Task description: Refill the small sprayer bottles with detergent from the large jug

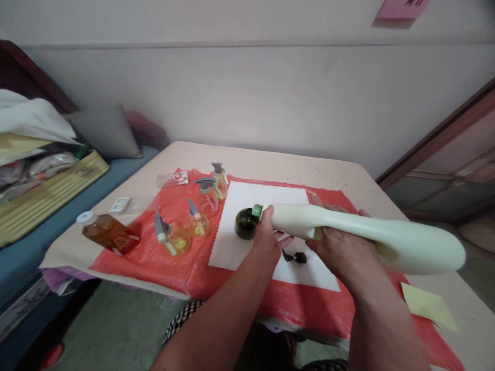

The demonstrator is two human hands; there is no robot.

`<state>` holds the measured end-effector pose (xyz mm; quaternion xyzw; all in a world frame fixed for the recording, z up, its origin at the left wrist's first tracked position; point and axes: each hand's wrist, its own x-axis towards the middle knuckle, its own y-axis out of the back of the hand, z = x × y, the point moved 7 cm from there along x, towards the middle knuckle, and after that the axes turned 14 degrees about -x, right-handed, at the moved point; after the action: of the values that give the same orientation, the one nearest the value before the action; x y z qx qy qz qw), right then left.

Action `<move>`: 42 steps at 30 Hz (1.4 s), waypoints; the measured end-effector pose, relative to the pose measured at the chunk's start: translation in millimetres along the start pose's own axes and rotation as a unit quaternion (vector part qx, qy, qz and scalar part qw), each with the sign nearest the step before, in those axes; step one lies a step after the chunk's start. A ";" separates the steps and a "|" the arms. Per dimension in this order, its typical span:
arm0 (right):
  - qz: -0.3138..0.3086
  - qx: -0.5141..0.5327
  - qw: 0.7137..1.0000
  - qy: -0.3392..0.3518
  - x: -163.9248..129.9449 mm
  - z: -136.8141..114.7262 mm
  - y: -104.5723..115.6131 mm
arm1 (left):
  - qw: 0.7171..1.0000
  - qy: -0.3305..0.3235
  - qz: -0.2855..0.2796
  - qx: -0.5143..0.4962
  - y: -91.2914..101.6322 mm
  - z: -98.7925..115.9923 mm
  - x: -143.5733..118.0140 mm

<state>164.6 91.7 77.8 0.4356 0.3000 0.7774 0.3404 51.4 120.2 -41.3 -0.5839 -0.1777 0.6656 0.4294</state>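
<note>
Hands in the middle of the frame: the left hand (266, 239) has its fingers wrapped round the neck of a big pale green bottle (371, 234), the right hand (340, 247) grips its body. The bottle lies tilted sideways, its green cap (257, 210) right over a small dark green bottle (246, 223) on the white mat (266, 198). Four little spray bottles (201, 219) sit left on the red sheet (162, 263).

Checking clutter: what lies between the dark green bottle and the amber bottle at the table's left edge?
In the head view, two small spray bottles on the red sheet lie between the dark green bottle and amber bottle.
</note>
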 end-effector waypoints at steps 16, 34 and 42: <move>-0.017 0.001 1.000 0.003 5.2 -3.5 15.9 | 1.000 0.014 -0.008 -0.009 -2.4 -1.3 -2.5; -0.018 -0.005 1.000 0.015 2.9 -4.5 10.7 | 1.000 0.016 -0.021 -0.016 -1.8 -1.4 -0.5; -0.025 0.003 1.000 -0.003 3.6 -4.1 13.0 | 1.000 0.018 -0.017 -0.013 -1.6 -1.7 0.0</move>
<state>156.2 86.2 87.6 0.4312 0.3119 0.7667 0.3592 53.6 120.8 -40.5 -0.5983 -0.1887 0.6451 0.4362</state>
